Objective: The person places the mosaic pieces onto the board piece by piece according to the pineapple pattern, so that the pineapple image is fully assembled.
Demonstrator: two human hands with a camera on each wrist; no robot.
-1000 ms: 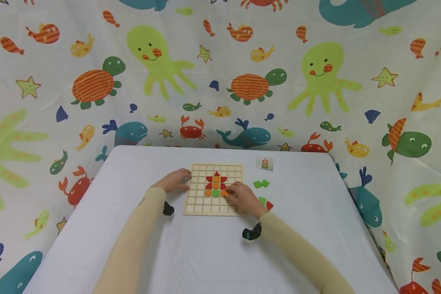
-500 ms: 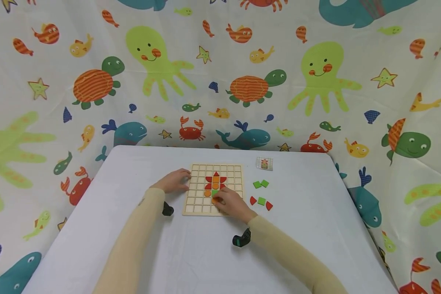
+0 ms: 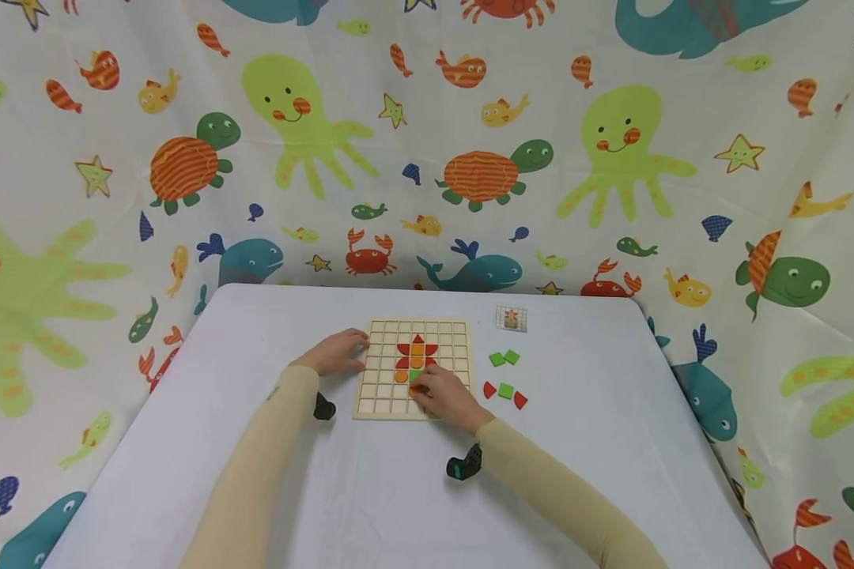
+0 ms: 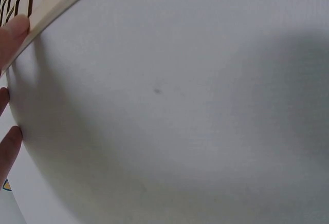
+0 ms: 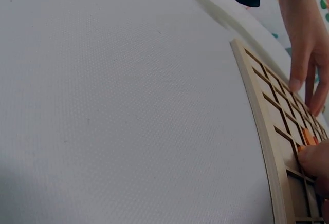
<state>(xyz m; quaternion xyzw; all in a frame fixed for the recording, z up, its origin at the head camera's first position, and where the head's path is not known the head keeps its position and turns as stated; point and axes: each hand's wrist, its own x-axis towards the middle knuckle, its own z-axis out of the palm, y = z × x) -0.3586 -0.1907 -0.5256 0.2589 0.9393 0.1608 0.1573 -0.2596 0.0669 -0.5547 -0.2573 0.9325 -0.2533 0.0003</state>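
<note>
A wooden grid board point(image 3: 383, 391) lies flat on the white table, with a figure of red, orange and green pieces in its middle. My left hand point(image 3: 336, 353) rests along the board's left edge; its thumb point(image 4: 18, 26) touches the rim in the left wrist view. Over the lower middle, my right hand point(image 3: 450, 395) pinches an orange piece point(image 3: 414, 390) at the cell just below a green square point(image 3: 415, 374). Another orange round piece point(image 3: 402, 376) sits left of that square. The right hand hides the cells to the right. In the right wrist view, its thumb point(image 5: 314, 158) overlaps orange.
Right of the board lie green squares point(image 3: 505, 391) and two red quarter-round pieces point(image 3: 489, 390). A small picture card point(image 3: 511, 318) with a grid pattern is farther back. A cloth with sea animals point(image 3: 482, 178) hangs behind the table.
My right hand has moved left and toward me, from the cell right of the green square to the one below it. A red piece right of the board is uncovered. The left hand stays put.
</note>
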